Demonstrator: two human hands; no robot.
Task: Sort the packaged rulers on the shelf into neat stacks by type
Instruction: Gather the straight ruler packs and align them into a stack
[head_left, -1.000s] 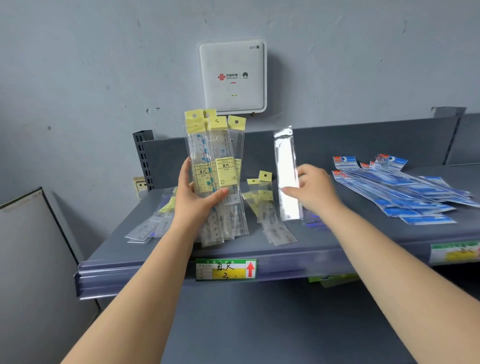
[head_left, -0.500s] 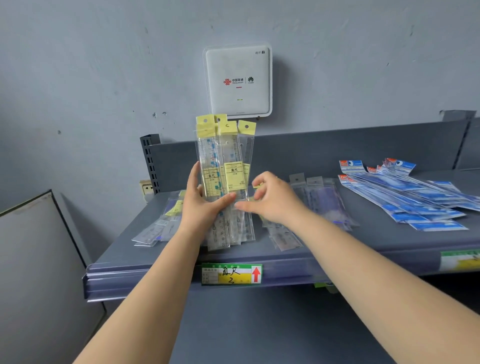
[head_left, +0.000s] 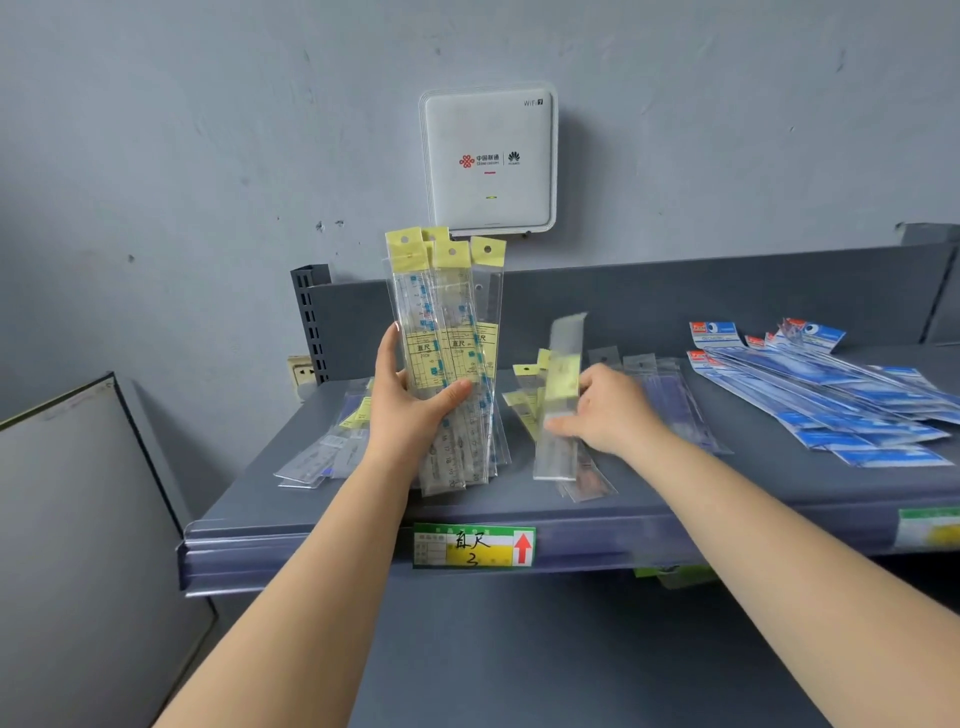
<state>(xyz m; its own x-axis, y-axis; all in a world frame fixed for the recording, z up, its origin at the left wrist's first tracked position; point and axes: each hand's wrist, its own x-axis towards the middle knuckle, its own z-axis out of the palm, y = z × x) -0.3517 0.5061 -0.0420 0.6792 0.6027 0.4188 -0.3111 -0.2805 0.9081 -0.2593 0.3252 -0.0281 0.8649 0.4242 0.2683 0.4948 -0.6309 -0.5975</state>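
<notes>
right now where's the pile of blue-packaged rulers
Head view: the blue-packaged rulers lie fanned on the shelf's right end, right of the right hand.

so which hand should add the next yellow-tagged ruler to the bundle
Right. The right hand already pinches a loose yellow-tagged ruler beside the bundle, which the left hand grips upright.

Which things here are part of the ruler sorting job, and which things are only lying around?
Part of the job:
- yellow-tagged ruler bundle, gripped upright by the left hand
- single ruler pack, pinched by the right hand
- blue-packaged rulers, spread on the shelf
- clear packs at the left

Only lying around:
- white router on the wall
- shelf price label
- wall socket
</notes>
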